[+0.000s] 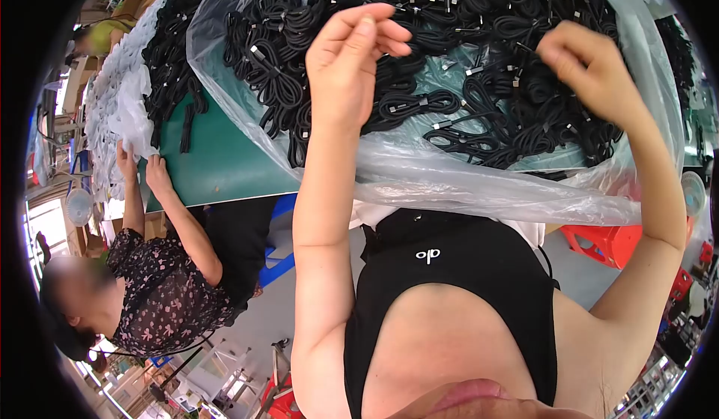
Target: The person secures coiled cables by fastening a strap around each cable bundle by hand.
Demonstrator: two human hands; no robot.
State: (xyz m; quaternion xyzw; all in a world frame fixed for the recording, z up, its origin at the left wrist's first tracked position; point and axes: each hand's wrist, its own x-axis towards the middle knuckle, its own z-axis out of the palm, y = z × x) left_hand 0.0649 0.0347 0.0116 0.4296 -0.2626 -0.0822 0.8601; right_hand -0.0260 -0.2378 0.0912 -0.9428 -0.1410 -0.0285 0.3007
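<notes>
My left hand (352, 52) is raised over the left part of a pile of black cables (442, 0). Its fingers are loosely bent and apart, with nothing visible in them. To the right, my right hand (588, 63) is over the pile, slightly blurred. Its fingers are bent inward and closed, and whatever they may hold cannot be made out. The cables are coiled into bundles with silver plugs. One coiled cable (416, 104) lies just right of my left wrist. A clear plastic sheet (479, 190) lies beneath the pile, its folds along the near edge.
A green table (225, 172) carries the sheet. At left, a person (168, 284) in a flowered top handles pale plastic bags (123, 112) beside more black cables (176, 52). Behind my right elbow is a red stool (610, 243). A small fan (79, 205) stands at far left.
</notes>
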